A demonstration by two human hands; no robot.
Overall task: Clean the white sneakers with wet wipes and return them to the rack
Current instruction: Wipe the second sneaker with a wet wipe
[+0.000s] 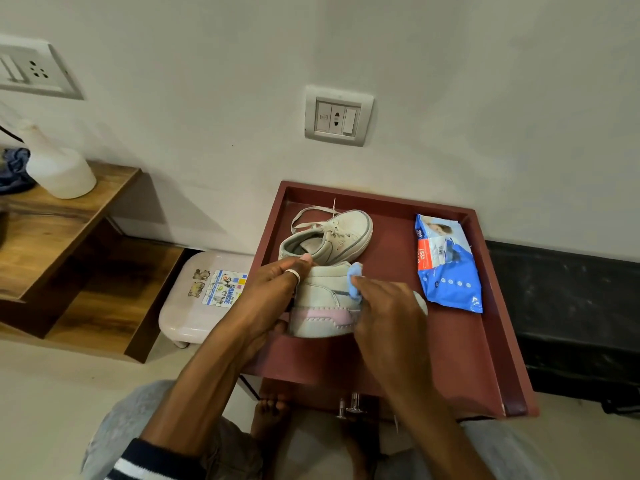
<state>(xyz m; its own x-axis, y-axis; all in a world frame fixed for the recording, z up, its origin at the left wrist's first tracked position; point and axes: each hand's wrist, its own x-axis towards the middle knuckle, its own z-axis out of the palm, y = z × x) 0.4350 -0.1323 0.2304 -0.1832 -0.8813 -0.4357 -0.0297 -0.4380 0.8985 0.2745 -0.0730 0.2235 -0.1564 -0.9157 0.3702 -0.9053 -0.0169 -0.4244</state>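
One white sneaker (322,306) lies on its side over the dark red tray top (460,341), its pale pink sole edge facing me. My left hand (270,299) grips its heel end, thumb on top. My right hand (384,313) pinches a bunched light blue wet wipe (355,280) and presses it against the sneaker's side, covering the toe end. The second white sneaker (332,239) sits upright behind it, laces loose. A blue pack of wet wipes (446,265) lies at the tray's right.
A pale plastic stool (194,306) with stickers stands left of the tray. Farther left is a wooden shelf unit (52,230) bearing a white spray bottle (55,164). A wall switch plate (337,116) is behind; my bare feet (270,417) are below the tray.
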